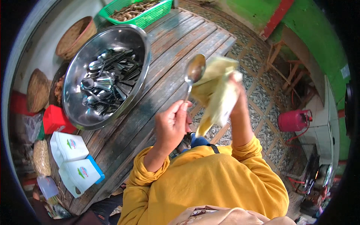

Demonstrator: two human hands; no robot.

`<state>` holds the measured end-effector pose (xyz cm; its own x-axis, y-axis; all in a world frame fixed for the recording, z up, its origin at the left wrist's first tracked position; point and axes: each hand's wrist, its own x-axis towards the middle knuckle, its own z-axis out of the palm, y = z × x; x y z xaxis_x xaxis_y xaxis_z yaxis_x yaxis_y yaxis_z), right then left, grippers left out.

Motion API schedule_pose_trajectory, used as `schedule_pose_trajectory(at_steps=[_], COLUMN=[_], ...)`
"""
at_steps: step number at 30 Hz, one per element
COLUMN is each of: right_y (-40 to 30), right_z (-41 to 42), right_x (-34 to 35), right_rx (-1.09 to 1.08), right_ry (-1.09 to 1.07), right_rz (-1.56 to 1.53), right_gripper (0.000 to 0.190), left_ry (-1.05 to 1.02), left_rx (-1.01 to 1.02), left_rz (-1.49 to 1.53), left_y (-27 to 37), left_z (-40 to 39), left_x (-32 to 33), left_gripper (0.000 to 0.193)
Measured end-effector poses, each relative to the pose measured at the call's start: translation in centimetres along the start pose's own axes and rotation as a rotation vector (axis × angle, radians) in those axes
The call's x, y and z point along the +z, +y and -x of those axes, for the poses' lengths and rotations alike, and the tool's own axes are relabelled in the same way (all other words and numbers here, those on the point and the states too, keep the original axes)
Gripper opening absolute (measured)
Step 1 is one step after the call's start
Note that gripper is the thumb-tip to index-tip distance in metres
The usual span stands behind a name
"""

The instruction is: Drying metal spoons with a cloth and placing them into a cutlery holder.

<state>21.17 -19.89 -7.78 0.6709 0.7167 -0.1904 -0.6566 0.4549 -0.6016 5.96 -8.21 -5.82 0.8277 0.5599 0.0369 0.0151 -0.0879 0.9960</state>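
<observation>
My left hand (173, 121) grips a metal spoon (195, 69) by its handle, the bowl pointing up and away from me. In my right hand (238, 97) is a pale yellow cloth (218, 92), bunched at the top and hanging loose below; motion blurs it. The cloth is just right of the spoon bowl, and whether they touch I cannot tell. Left of my hands, a large oval stainless steel basin (142, 92) stands on the table. Inside it lies a heap of metal cutlery (109, 81), mostly spoons and forks.
The wooden slat table (168, 47) runs along my left. On it are a green plastic basket (153, 18) of brownish pieces, woven baskets (76, 38), a red container (57, 119) and white plastic holders (81, 174). A pink gas cylinder (292, 120) stands on the pebbled floor at right.
</observation>
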Motion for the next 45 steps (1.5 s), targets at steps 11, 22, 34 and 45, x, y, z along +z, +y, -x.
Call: schedule_pose_trajectory(at_steps=[11, 22, 34, 45], right_y=[1.8, -1.7, -1.2, -3.4], right_z=[-4.7, -6.4, -6.5, -10.5], right_x=[4.9, 8.0, -1.0, 0.8], right_rx=[0.101, 0.064, 0.251, 0.108], right_ry=[-0.245, -0.481, -0.140, -0.185], right_rz=[0.430, 0.697, 0.439, 0.165], right_gripper=[0.018, 0.024, 0.023, 0.026], left_ry=[-0.057, -0.061, 0.652, 0.396], left_rx=[0.171, 0.582, 0.549, 0.521], left_rz=[-0.522, -0.317, 0.493, 0.259], left_y=[4.7, 4.8, 10.9, 7.9], left_z=[-0.9, -13.1, -13.0, -11.5], left_x=[-5.6, -2.3, -10.0, -8.3], left_gripper=[0.014, 0.021, 0.031, 0.024])
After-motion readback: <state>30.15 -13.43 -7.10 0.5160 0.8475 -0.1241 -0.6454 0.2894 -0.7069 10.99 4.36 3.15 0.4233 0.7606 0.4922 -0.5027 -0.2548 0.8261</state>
